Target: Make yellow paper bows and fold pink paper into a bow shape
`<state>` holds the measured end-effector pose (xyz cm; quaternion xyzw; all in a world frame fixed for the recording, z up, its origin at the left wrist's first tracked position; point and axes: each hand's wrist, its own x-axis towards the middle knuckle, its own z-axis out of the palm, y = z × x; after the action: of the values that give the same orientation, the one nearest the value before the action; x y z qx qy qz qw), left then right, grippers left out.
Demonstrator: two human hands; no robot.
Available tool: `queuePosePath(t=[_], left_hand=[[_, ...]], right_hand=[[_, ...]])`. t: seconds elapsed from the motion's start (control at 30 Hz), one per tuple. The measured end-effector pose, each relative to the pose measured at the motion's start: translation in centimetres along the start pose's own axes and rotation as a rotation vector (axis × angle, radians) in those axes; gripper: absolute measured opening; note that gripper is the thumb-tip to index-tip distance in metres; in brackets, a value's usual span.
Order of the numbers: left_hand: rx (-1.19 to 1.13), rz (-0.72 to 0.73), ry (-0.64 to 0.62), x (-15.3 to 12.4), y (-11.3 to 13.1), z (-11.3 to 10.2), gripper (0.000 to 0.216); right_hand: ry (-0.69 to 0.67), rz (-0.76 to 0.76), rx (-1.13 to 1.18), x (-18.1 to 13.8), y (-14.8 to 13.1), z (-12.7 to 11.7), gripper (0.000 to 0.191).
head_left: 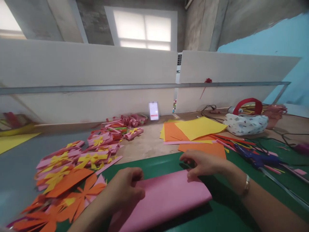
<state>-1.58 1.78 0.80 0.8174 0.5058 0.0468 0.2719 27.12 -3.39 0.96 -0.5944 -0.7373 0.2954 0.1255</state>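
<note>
A pink sheet of paper (164, 196), bent over into a rounded fold along its near right side, lies on the green mat in front of me. My left hand (127, 187) is closed at the sheet's upper left, thumb and curled fingers gripping its edge. At the upper right edge, my right hand (202, 164) rests its thumb on the paper. Its index finger reaches past the edge, apart from the thumb; the other fingers are partly hidden. A bracelet (246, 184) circles my right wrist.
Pink paper rolls with yellow bows (96, 141) and orange petal cut-outs (83, 193) pile up at left. Yellow sheets (200, 127) and an orange sheet (205, 149) lie beyond the green mat (147, 166). A blue glue gun (256, 158), patterned pouch (246, 124) and phone (154, 111) are around.
</note>
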Motion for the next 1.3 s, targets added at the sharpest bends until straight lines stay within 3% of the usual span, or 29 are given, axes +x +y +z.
queuePosePath(t=[0.1, 0.2, 0.33, 0.47, 0.6, 0.83, 1.3], left_hand=[[-0.033, -0.005, 0.017, -0.1, -0.1, -0.5, 0.009], [-0.04, -0.013, 0.053, -0.1, -0.5, -1.0, 0.008], [0.01, -0.008, 0.113, -0.1, -0.8, -1.5, 0.007], [0.009, -0.045, 0.114, -0.1, -0.6, -1.9, 0.006], [0.002, -0.091, 0.088, -0.2, -1.1, -2.6, 0.02], [-0.02, -0.085, 0.038, 0.1, -3.7, -3.2, 0.024], [-0.187, -0.075, -0.005, -0.2, -3.0, -3.6, 0.022]], right_hand=[[0.056, 0.019, 0.04, 0.3, 0.0, -0.2, 0.056], [0.042, 0.091, 0.208, 0.5, 0.0, -0.1, 0.039], [0.135, 0.06, 0.388, 0.6, -0.2, 0.1, 0.017], [0.176, 0.04, 0.422, 0.7, -0.4, 0.4, 0.013], [0.237, 0.034, 0.43, 0.9, -0.4, 0.5, 0.007], [0.304, 0.036, 0.476, 0.8, -1.1, 0.3, 0.003], [0.445, 0.062, 0.432, 0.7, -1.7, 0.2, 0.008]])
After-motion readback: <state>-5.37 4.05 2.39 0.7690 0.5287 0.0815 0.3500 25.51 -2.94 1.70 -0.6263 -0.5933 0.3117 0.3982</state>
